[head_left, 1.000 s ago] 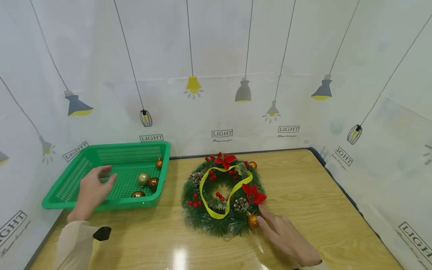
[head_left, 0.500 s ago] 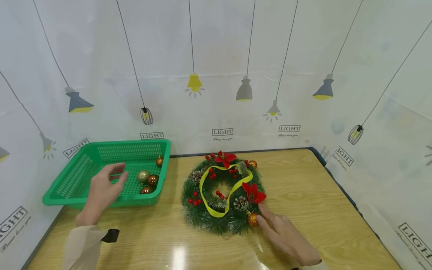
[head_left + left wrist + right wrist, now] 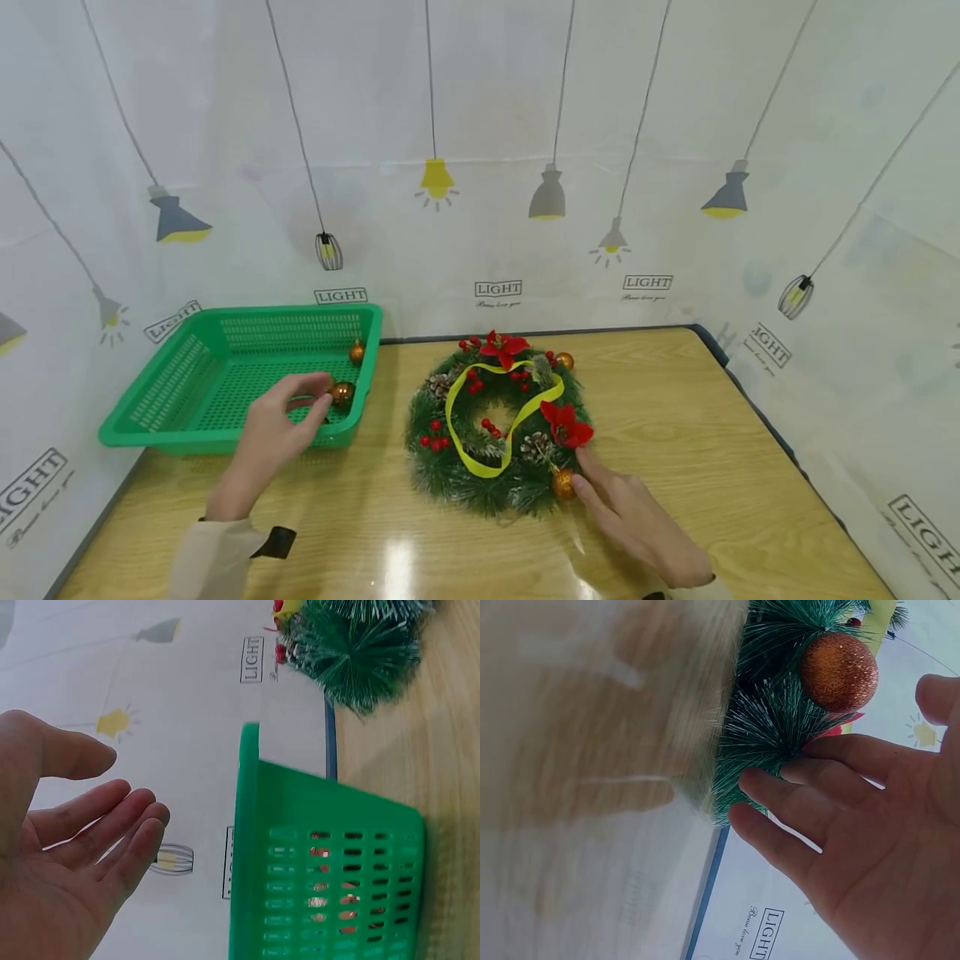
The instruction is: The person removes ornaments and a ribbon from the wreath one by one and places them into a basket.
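My left hand [image 3: 272, 433] hovers over the right front part of the green plastic basket [image 3: 240, 442], its fingers loosely bent. In the left wrist view a gap shows between thumb and fingers, with nothing held. A shiny copper bauble [image 3: 342, 394] lies close by its fingertips; an orange one [image 3: 357, 352] sits farther back. The hand hides the other baubles in the head view. Loosely extended fingers of my right hand [image 3: 641, 521] touch the front right edge of the green wreath [image 3: 480, 493], beside a glittery orange bauble [image 3: 839, 672].
A yellow ribbon [image 3: 480, 468] lies looped across the wreath, among red flowers [image 3: 566, 425], berries and pinecones [image 3: 536, 448]. Wreath and basket stand apart on the wooden table [image 3: 690, 417]. A printed white backdrop [image 3: 495, 233] rises behind and at both sides.
My left hand has moved right across the basket, toward the baubles. Two baubles shown earlier are now hidden or nearly hidden behind it. My right hand stays at the wreath.
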`<state>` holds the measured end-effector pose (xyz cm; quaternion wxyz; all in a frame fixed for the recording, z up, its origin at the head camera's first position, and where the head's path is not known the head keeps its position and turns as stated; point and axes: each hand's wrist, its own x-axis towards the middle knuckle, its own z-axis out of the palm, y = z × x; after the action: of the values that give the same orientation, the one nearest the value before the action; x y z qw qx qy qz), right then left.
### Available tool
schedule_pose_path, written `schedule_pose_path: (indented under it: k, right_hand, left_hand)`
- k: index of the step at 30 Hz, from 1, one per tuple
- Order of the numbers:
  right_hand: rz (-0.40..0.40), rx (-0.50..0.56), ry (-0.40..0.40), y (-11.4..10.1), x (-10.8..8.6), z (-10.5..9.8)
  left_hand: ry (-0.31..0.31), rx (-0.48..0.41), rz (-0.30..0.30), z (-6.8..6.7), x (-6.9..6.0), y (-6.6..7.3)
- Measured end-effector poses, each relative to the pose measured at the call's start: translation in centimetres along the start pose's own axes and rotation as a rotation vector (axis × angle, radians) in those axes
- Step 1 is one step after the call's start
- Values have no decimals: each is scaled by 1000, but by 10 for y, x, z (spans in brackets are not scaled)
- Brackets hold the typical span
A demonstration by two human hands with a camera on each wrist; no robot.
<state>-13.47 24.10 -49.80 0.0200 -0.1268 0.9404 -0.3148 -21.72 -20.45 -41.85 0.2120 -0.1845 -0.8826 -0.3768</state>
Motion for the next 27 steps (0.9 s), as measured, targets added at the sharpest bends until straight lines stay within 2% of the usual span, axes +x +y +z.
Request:
schedule_pose_path:
  k: [5,15,21,27]
  right_hand:
    - [5,4,5,0,0,2]
    - [4,-5,2,1,1,2]
    - [7,16,-10,0,0,1]
    - [-15,3,12,1,-1,2]
  left_hand:
    - [-26,13,26,11,-6,9]
    - [-135,-22,60,36,-18,19]
    - [-205,-34,23,47,-26,22]
    - [-231,-61,-9,59,-38,21]
